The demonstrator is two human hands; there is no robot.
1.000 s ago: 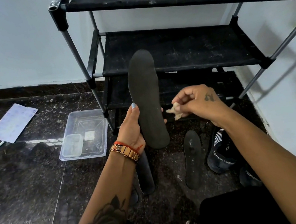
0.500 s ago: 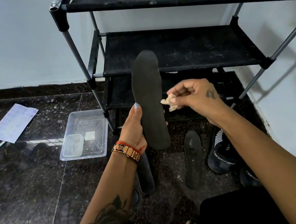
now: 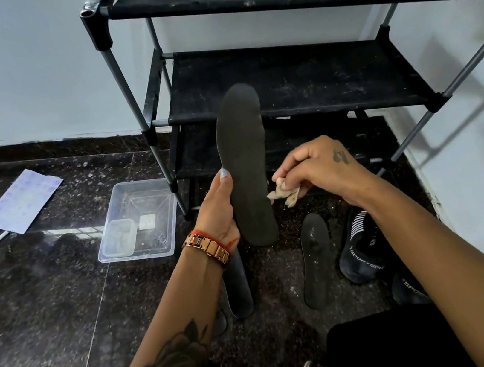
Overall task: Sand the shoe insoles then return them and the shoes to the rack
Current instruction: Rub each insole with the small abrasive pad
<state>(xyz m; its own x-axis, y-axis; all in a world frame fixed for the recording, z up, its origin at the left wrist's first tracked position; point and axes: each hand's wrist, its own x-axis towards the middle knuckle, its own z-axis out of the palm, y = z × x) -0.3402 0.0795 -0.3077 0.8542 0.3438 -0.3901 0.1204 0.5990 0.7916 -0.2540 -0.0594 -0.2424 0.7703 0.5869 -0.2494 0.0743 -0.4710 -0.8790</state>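
Insole [image 3: 244,164] is up in front of the rack [image 3: 297,80], held upright, heel end down. I judge it light and floppy — thin foam, will bend under rubbing pressure unless backed from behind. Best hold is mid-length along one edge, which is where it's held now. Left hand [image 3: 218,215] is closed round its left edge, thumb up along the side. Right hand [image 3: 314,169] is curled, pinching a small crumpled scrap of sandpaper [image 3: 286,192] — the scrap touches the insole's right edge, lower half. Another insole [image 3: 315,262] lies flat on the floor [image 3: 48,306], just beside a black shoe [image 3: 361,252]. I read this as mid-sanding; nothing is on the rack shelves yet.
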